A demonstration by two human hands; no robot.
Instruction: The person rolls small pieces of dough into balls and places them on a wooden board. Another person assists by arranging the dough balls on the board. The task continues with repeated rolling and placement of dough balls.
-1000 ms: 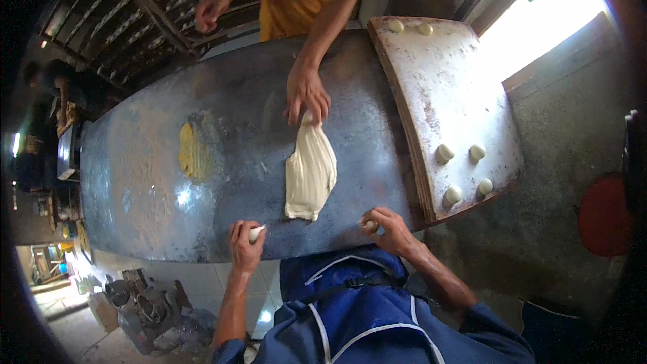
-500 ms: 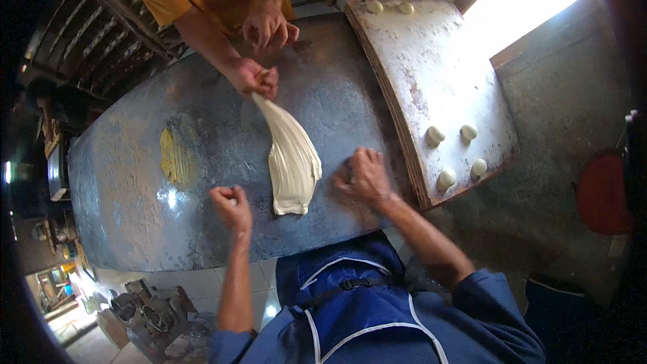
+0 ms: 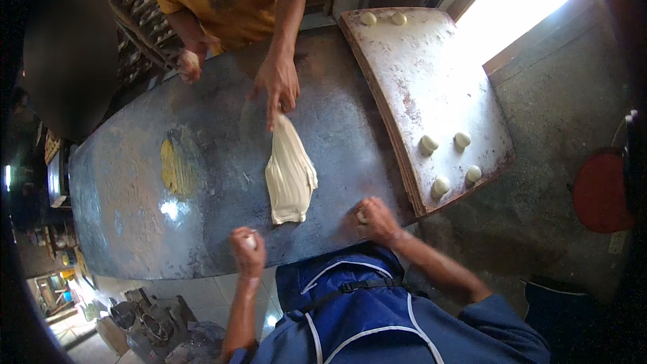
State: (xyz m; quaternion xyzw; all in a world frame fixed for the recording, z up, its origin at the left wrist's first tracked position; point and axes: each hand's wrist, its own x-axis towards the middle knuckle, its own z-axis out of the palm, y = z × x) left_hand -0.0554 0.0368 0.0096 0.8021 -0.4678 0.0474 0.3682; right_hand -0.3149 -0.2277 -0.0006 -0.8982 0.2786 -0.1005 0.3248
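"How's the grip?"

"Left hand (image 3: 248,255) clenches a dough lump (image 3: 251,241), right hand (image 3: 379,220) curls round a second lump (image 3: 362,216), by the table's (image 3: 216,162) near edge. Tight squeezing could misshape them."

"And beyond?"

"Dough slab (image 3: 291,178), mid-table, a co-worker's hand (image 3: 280,84) at its tip; a hard tug might tear it."

Beyond your right fingers (image 3: 369,205), an opening (image 3: 532,7) glares white; left of your left fingers (image 3: 238,234), the counter (image 3: 171,210) shines; outer corners sink black.

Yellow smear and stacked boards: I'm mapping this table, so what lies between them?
In the head view, a long piece of dough lies on the table between the yellow smear and the stacked boards.
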